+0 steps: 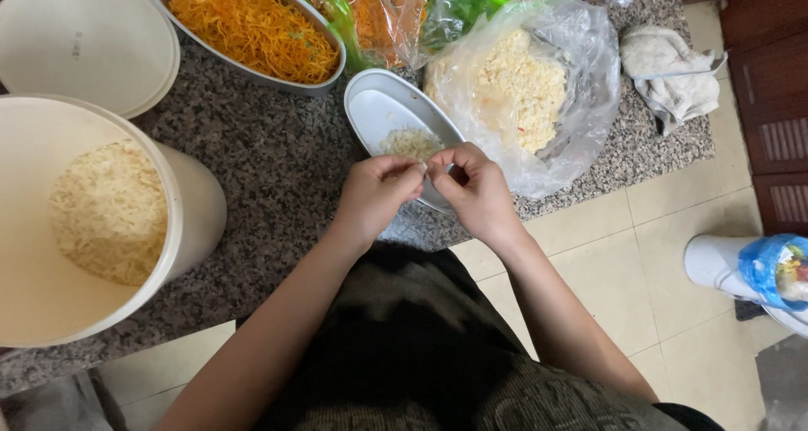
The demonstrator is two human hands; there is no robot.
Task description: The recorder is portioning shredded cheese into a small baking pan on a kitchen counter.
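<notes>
your left hand and right hand pinch together over the oval dish at frame centre; whatever they grip is too small to identify.

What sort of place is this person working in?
Probably a home kitchen: a speckled stone counter, a tray of shredded orange vegetable, a big tub of pale shredded food, and a tiled floor.

The table is speckled grey stone, polished smooth. The oval tray looks like smooth white plastic with a soft sheen. A clear plastic bag is thin, crinkled and glossy. The bucket is matt cream plastic; the rag is rumpled cloth.
</notes>
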